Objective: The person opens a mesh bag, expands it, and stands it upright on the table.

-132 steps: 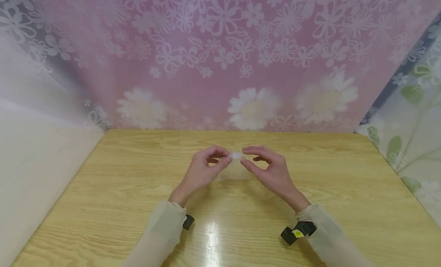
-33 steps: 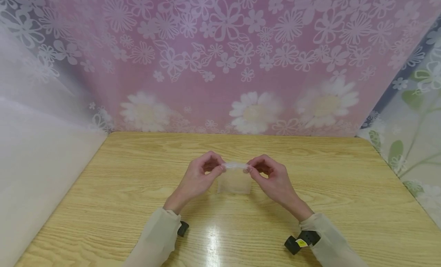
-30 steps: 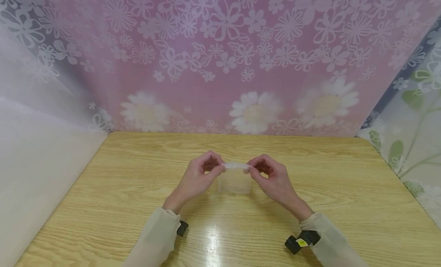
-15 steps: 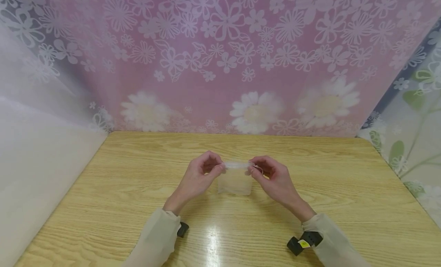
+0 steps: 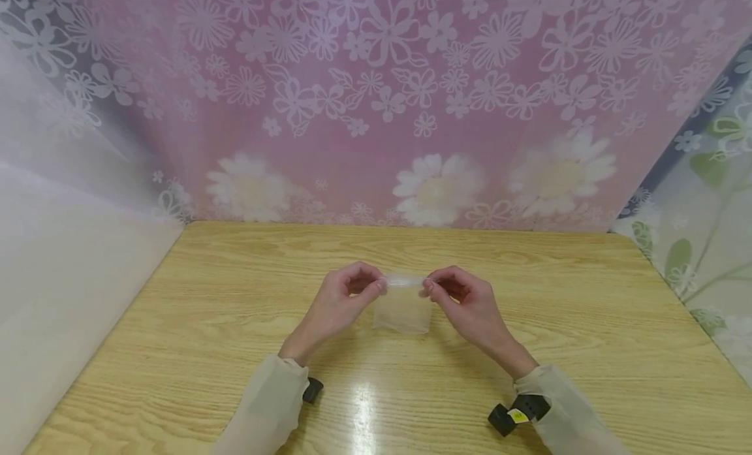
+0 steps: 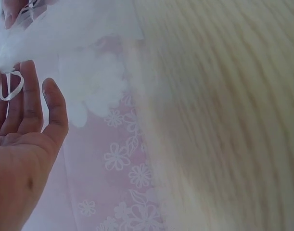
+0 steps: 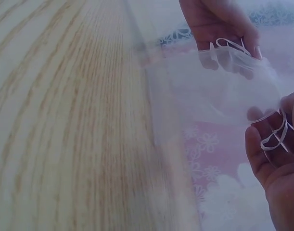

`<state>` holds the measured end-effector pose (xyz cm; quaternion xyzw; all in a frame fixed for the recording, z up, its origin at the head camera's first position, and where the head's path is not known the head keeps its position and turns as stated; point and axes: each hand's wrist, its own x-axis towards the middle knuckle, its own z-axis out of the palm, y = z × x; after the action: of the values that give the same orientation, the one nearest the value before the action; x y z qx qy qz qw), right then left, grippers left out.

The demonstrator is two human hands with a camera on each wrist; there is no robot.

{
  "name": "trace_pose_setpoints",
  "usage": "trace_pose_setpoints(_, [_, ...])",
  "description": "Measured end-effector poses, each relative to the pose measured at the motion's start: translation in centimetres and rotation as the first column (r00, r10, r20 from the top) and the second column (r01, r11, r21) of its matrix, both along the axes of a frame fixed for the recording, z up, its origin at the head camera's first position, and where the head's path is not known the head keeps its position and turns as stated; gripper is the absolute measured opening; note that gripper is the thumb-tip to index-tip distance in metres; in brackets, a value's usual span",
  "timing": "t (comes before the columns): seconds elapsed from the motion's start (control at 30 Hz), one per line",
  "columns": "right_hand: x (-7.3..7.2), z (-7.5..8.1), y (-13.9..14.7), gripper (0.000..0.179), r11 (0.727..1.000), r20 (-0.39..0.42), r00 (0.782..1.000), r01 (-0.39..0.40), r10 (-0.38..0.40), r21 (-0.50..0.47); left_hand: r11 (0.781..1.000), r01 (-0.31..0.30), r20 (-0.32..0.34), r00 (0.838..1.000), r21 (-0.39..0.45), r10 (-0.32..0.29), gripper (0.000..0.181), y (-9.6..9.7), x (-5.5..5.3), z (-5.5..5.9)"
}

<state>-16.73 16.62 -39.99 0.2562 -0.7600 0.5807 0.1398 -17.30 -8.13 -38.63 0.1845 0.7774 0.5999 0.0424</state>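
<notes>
A small sheer white drawstring pouch (image 5: 402, 314) hangs between the two hands, its upper edge stretched sideways. My left hand (image 5: 346, 295) pinches the left end of that edge between thumb and fingertips. At the opposite end, the right hand (image 5: 467, 298) pinches the other top corner. A white ribbon loop (image 6: 22, 84) dangles over the left fingers in the left wrist view. The right wrist view shows the pouch (image 7: 204, 91) see-through, with fingertips visible behind the fabric, and ribbon ends (image 7: 283, 127) hanging by the right fingers.
The wood-grain table (image 5: 235, 363) lies under both hands. A pink floral curtain (image 5: 329, 141) rises behind its far edge, with a pale sheet (image 5: 70, 246) on the left and a leaf-patterned one (image 5: 705, 246) on the right. Each wrist wears a black camera (image 5: 502, 419).
Since 4.4 seconds ago, the right fingers have closed onto the pouch's top corner and its edge has spread wider. Ribbon seen at the right fingers half a second ago no longer shows in the head view.
</notes>
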Motion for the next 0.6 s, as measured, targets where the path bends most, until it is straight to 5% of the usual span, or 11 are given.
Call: trace_pose_setpoints(0.6, [0.12,0.43,0.17,0.008,0.999,0.001,1.0,-0.017,0.017,0.041,0.997,-0.011,-0.063,0.998,-0.078,0.006,0.008,-0.77,-0.31,0.47])
